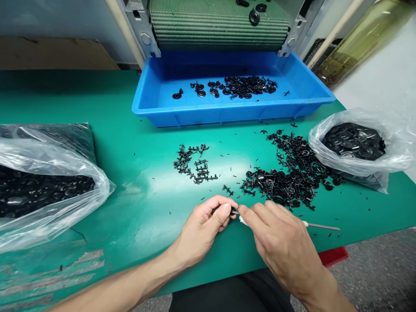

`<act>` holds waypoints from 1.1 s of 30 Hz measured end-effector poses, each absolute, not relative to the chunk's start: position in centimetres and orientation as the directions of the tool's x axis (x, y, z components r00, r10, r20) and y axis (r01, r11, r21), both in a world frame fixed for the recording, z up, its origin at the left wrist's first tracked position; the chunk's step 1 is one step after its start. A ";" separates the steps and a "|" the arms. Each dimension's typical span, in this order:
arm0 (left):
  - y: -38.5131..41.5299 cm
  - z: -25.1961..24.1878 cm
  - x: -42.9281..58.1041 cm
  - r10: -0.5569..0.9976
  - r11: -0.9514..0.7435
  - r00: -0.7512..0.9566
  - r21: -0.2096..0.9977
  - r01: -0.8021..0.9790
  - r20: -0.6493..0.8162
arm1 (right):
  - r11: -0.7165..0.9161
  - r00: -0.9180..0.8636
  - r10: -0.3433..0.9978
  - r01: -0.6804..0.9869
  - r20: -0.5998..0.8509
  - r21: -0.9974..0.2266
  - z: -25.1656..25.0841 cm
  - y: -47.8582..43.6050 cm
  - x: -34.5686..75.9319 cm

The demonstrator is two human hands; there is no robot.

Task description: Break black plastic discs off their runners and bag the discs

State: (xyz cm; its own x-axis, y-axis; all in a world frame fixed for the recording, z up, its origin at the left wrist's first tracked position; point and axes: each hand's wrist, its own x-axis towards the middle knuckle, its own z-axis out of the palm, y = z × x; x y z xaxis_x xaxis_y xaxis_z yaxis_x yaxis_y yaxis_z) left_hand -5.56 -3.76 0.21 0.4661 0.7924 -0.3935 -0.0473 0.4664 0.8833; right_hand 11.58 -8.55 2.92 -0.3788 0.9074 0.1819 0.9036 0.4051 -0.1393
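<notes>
As the left hand (201, 229) pinches a black piece (232, 212), the right hand (279, 245) grips a metal tool (321, 226).

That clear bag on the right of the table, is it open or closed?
Open: the mouth of the clear bag gapes upward, and the black plastic discs inside show through it.

One green table (97, 104), one blue plastic tray (227, 115), two clear plastic bags (48, 156) (328, 151)
Three heaps of black plastic parts, too many to count: one in the tray (234, 86), two loose on the table (195, 164) (286, 173). One left hand (201, 229), one right hand (282, 247), one thin metal-bladed tool (325, 226).
</notes>
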 end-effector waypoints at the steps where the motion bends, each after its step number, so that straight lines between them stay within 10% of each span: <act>1: -3.8 0.2 -5.6 0.800 0.439 0.459 0.899 -0.009 -0.386 | 0.410 -0.387 0.904 0.905 0.180 -0.110 3.1 -8.6 11.6; 13: -4.2 0.4 -5.6 0.835 0.161 0.498 0.970 0.182 -0.232 | 0.434 -0.423 0.899 0.894 0.113 -0.111 4.2 -8.7 12.3; 20: -4.1 0.1 -5.8 0.847 0.213 0.462 0.964 0.156 -0.262 | 0.423 -0.388 0.893 0.897 0.229 -0.130 1.9 -8.9 11.6; 27: -5.0 -0.6 -5.6 0.864 0.337 0.339 0.928 0.159 -0.372 | 0.100 0.017 0.961 0.908 0.276 -0.406 -0.3 -9.6 9.1; 33: -4.2 -0.4 -5.5 0.804 0.510 0.416 0.852 -0.114 -0.426 | 0.012 0.086 0.976 0.896 0.199 -0.444 2.4 -7.1 12.6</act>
State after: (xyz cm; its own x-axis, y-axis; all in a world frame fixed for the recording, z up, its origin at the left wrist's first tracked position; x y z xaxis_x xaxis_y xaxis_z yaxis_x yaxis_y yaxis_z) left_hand -5.51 -4.17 -0.36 0.4157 0.8037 -0.4258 -0.1139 0.5104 0.8523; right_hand 12.64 -7.11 2.41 0.0857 0.9763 0.1987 0.8960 0.0117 -0.4440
